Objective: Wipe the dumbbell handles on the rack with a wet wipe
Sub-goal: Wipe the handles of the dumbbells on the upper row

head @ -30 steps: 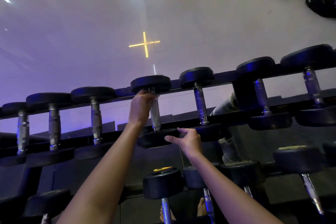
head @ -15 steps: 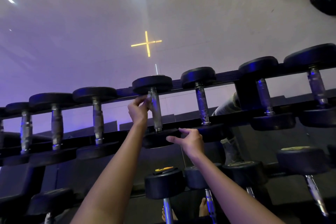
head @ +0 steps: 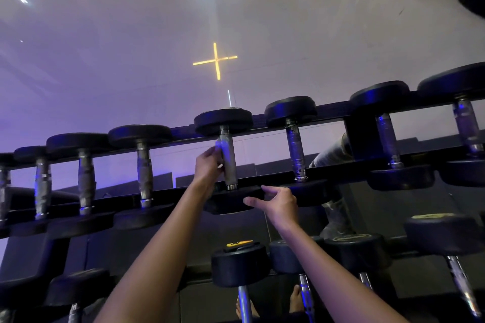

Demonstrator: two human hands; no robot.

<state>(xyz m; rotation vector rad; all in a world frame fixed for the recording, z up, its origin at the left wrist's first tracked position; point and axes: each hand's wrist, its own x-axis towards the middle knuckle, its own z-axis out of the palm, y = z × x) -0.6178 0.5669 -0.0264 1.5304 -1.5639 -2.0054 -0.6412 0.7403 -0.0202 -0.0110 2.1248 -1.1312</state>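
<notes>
A black rack (head: 273,177) carries a row of black-ended dumbbells with knurled metal handles. My left hand (head: 208,164) presses a small white wet wipe (head: 219,144) against the left side of the middle dumbbell's handle (head: 228,162), near its middle. My right hand (head: 277,204) rests its fingers and thumb on the near black end (head: 231,199) of that same dumbbell. The wipe is mostly hidden by my fingers.
More dumbbells stand left (head: 144,173) and right (head: 295,155) on the same tier, and a lower tier (head: 240,265) sits close to my forearms. A mirror wall rises behind the rack. My bare feet (head: 296,299) show at the bottom.
My left hand has slid down the handle from just under the upper weight to the handle's middle. My right hand has stayed on the near weight.
</notes>
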